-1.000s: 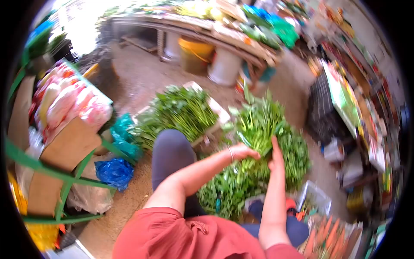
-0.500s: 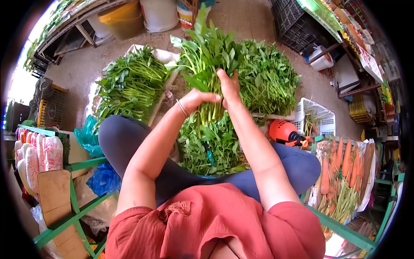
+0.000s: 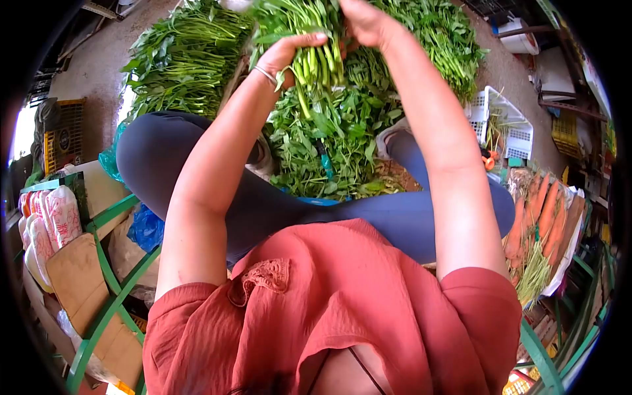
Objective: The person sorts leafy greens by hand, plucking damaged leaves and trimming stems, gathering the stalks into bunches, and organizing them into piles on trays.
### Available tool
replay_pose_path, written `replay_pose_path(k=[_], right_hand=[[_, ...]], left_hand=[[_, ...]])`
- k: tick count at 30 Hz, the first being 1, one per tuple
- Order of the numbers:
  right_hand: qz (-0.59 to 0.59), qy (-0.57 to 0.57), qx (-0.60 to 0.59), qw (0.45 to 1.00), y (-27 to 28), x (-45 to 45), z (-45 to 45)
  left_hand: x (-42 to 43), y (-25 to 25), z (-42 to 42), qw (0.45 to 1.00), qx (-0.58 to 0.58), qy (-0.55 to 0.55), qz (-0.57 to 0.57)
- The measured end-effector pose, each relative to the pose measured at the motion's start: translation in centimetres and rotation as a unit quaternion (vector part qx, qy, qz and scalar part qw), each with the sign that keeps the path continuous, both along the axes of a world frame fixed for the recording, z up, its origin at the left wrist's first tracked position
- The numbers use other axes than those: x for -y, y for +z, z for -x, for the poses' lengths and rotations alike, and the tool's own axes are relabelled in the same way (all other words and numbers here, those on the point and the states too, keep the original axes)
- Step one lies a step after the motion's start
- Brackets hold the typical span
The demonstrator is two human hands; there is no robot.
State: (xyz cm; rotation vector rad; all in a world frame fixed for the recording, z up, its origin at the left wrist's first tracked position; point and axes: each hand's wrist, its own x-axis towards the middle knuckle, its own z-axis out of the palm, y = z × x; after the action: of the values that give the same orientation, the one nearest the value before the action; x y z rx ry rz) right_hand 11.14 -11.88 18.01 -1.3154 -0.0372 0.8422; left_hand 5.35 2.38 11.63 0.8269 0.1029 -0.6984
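Note:
My left hand (image 3: 289, 52) is closed around a bunch of leafy greens (image 3: 309, 66) that looks like water spinach, its thumb laid across the pale stems. The cut ends point down toward me, and the leafy tops run past the upper edge of the view. At the bunch's right side is my right hand (image 3: 368, 25), fingers curled against it and partly hidden. Below both hands lies a loose heap of greens (image 3: 342, 151) between my legs, with a teal tie (image 3: 326, 164) in it. A stacked pile of greens (image 3: 187, 59) lies left, another pile (image 3: 438, 39) right.
A white plastic basket (image 3: 510, 131) holding some stalks stands at the right. Carrots (image 3: 543, 210) with their tops lie nearer on that side. Green metal rails (image 3: 122, 296) and cardboard (image 3: 82, 276) are at my left, beside a blue plastic bag (image 3: 146, 227).
The view has tilted down and closer, so hands and bunch sit higher in the picture. My right hand has shifted outward along the bunch. The red sprayer bottle is now mostly behind my arm.

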Motion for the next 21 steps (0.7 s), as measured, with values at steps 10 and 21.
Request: replay_pose_path(k=[10, 21], right_hand=[[0.485, 0.296, -0.084, 0.819, -14.1, 2.2, 15.9], [0.422, 0.170, -0.047, 0.889, -17.9, 2.3, 21.3]], left_hand=[[-0.6, 2.6, -1.8, 0.968, -0.015, 0.195, 0.156], [-2.5, 2.6, -3.2, 0.933, 0.021, 0.285, 0.217]])
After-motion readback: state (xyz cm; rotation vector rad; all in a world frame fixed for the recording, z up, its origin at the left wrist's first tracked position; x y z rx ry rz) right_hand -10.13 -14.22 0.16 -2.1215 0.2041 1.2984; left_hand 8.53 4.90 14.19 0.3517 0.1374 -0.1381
